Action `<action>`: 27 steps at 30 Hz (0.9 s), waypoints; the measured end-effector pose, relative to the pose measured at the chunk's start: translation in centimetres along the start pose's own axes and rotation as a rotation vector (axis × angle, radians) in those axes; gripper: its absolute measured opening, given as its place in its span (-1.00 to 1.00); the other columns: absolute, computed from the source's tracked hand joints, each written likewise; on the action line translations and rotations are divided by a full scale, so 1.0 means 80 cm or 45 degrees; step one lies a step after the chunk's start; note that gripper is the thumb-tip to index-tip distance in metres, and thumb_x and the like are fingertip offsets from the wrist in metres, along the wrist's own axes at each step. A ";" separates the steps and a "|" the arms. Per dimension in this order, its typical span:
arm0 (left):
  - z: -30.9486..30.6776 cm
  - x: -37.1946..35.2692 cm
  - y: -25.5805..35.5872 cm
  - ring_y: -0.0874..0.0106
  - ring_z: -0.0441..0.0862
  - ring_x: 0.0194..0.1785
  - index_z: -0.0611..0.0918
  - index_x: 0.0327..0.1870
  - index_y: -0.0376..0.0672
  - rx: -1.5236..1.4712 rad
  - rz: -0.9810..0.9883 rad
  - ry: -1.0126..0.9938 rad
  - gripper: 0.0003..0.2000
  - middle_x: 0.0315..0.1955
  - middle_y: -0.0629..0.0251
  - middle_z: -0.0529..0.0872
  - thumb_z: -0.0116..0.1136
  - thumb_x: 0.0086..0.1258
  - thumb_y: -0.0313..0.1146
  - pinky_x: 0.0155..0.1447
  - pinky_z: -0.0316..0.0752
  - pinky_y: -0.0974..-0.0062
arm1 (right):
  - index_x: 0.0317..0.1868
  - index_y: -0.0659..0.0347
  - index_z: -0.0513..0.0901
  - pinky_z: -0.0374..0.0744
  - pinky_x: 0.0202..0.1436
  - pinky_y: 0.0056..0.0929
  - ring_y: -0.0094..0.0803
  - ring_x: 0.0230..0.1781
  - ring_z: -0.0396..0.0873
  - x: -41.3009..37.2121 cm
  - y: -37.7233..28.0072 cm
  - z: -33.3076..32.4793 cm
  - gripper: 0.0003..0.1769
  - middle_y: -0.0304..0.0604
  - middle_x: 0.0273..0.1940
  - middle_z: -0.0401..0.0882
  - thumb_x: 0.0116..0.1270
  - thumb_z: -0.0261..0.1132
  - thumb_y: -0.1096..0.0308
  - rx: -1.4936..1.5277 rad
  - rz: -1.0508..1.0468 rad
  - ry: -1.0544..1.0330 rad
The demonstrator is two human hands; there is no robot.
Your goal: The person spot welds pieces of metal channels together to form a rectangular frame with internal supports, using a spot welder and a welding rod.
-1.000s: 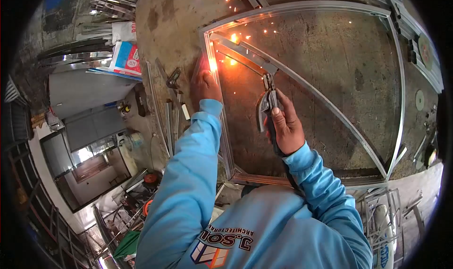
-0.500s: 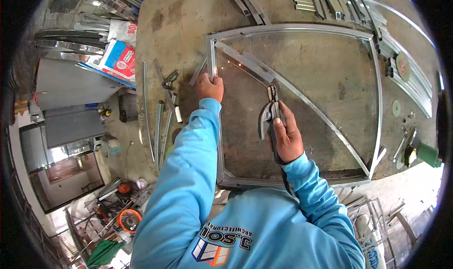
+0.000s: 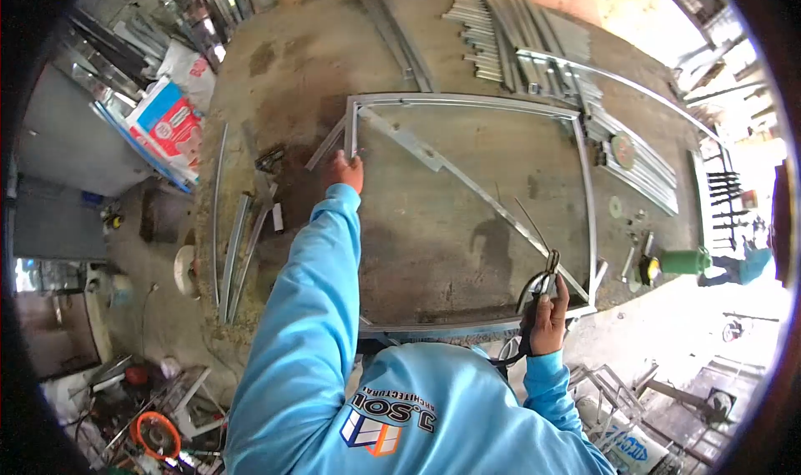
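Observation:
A rectangular metal frame (image 3: pixel 586 183) lies flat on the worktable, with a diagonal metal bar (image 3: pixel 492 201) running across it from upper left to lower right. My left hand (image 3: pixel 346 172) is closed around the frame's left side, near its upper-left corner. In my right hand (image 3: pixel 547 321) is a welding electrode holder (image 3: pixel 542 285), above the frame's lower-right corner. A thin welding rod (image 3: pixel 531 223) sticks out of the holder, pointing up and left over the diagonal bar. The holder's dark cable trails toward my body.
Metal tubes (image 3: pixel 642 175) lie at the table's upper right, with a cutting disc (image 3: pixel 623 150) on them. Metal strips (image 3: pixel 236 258) lie at left. A tape measure (image 3: pixel 649 270) and a green container (image 3: pixel 686 261) are at right. A person (image 3: pixel 748 266) appears beyond.
My right hand has moved the electrode holder right and down, away from the upper-left part of the frame. The sparks there are gone. My left hand stays on the frame; the view has turned right.

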State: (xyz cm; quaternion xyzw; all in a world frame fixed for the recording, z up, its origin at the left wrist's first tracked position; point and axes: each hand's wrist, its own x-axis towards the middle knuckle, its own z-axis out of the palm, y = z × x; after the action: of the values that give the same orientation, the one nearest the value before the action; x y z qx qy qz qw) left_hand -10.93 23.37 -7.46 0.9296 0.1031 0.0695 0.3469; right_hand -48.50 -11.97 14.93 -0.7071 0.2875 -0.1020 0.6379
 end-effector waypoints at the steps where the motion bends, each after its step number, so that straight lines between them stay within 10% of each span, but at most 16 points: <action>1: 0.004 0.001 0.001 -0.06 0.58 0.10 0.60 -0.17 -0.23 0.021 -0.019 0.020 -0.70 -0.03 -0.15 0.64 0.16 0.34 -0.15 0.14 0.50 0.02 | 0.57 0.07 0.12 0.27 -0.33 -0.73 -0.74 -0.41 0.26 -0.011 0.017 -0.024 -0.40 -0.41 -0.35 0.50 0.62 0.07 0.31 -0.028 0.033 0.022; 7: -0.073 -0.064 0.084 -0.02 0.58 0.09 0.63 -0.24 -0.20 0.424 0.436 0.368 -0.75 0.01 -0.03 0.64 0.20 0.29 -0.17 0.13 0.49 0.01 | -0.23 0.13 0.46 0.40 -0.63 -0.54 -0.52 -0.69 0.41 -0.070 0.002 -0.071 -0.70 -0.26 -0.53 0.50 0.60 0.11 0.09 0.079 0.219 0.360; 10: -0.121 -0.108 0.115 -0.01 0.56 0.11 0.66 -0.27 -0.19 0.385 0.417 -0.005 -0.75 -0.01 -0.02 0.64 0.22 0.29 -0.16 0.17 0.48 0.04 | -0.11 0.19 0.51 0.45 -0.62 -0.51 -0.48 -0.61 0.48 -0.094 -0.003 -0.082 -0.73 -0.24 -0.51 0.51 0.58 0.14 0.13 0.093 0.287 0.455; 12: -0.121 -0.111 0.084 -0.01 0.61 0.02 0.69 -0.29 -0.15 -0.064 0.588 0.186 -0.75 -0.11 -0.01 0.69 0.24 0.28 -0.13 0.11 0.53 0.05 | 0.03 0.20 0.50 0.43 -0.51 -0.49 -0.48 -0.60 0.45 -0.095 0.032 -0.106 -0.73 -0.25 -0.51 0.51 0.53 0.15 0.18 -0.175 0.086 0.412; 15: -0.233 -0.113 0.042 -0.06 0.68 -0.13 0.70 -0.16 -0.15 0.122 0.242 0.154 -0.69 -0.22 0.04 0.75 0.22 0.33 -0.08 -0.04 0.59 0.07 | 0.24 0.23 0.48 0.41 -0.35 -0.44 -0.48 -0.59 0.41 -0.082 0.076 -0.143 -0.59 -0.26 -0.50 0.50 0.46 0.17 0.24 -0.804 -0.436 0.434; 16: -0.256 -0.113 0.012 -0.07 0.69 -0.15 0.70 -0.14 -0.16 0.087 0.161 0.193 -0.68 -0.25 0.02 0.75 0.19 0.35 -0.07 -0.06 0.60 0.07 | 0.22 0.18 0.50 0.24 -0.74 -0.61 -0.62 -0.69 0.31 -0.090 0.053 -0.113 -0.59 -0.31 -0.54 0.44 0.56 0.16 0.08 0.151 0.214 0.693; 20: -0.358 -0.134 -0.123 -0.06 0.72 -0.11 0.70 -0.13 -0.13 0.525 -0.308 0.178 -0.65 -0.18 -0.02 0.76 0.09 0.38 -0.04 0.03 0.60 -0.02 | 0.10 0.22 0.52 0.23 -0.68 -0.55 -0.58 -0.70 0.27 -0.075 0.028 -0.136 -0.51 -0.29 -0.50 0.43 0.50 0.23 -0.07 -0.141 0.192 0.764; 23: -0.404 -0.160 -0.206 0.02 0.61 0.20 0.54 0.25 -0.05 0.854 -0.586 -0.229 -0.52 0.22 0.04 0.61 0.08 0.42 0.03 0.27 0.52 0.00 | 0.00 0.27 0.56 0.23 -0.68 -0.55 -0.58 -0.69 0.27 -0.060 0.016 -0.169 -0.48 -0.29 -0.50 0.41 0.48 0.24 -0.11 -0.160 0.132 0.905; 27: -0.413 -0.190 -0.247 -0.02 0.41 0.40 0.48 0.33 0.02 0.817 -0.750 0.077 -0.52 0.44 0.13 0.34 0.02 0.50 0.04 0.41 0.38 -0.05 | -0.15 0.26 0.55 0.22 -0.70 -0.54 -0.60 -0.73 0.22 -0.048 -0.004 -0.190 -0.48 -0.32 -0.55 0.35 0.47 0.25 -0.13 -0.274 0.026 1.022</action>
State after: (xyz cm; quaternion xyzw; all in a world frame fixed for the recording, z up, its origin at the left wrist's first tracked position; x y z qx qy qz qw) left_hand -35.16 55.14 3.44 0.9187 0.3906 -0.0407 0.0423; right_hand -59.28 -22.69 18.62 -0.6709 0.5294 -0.3324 0.3989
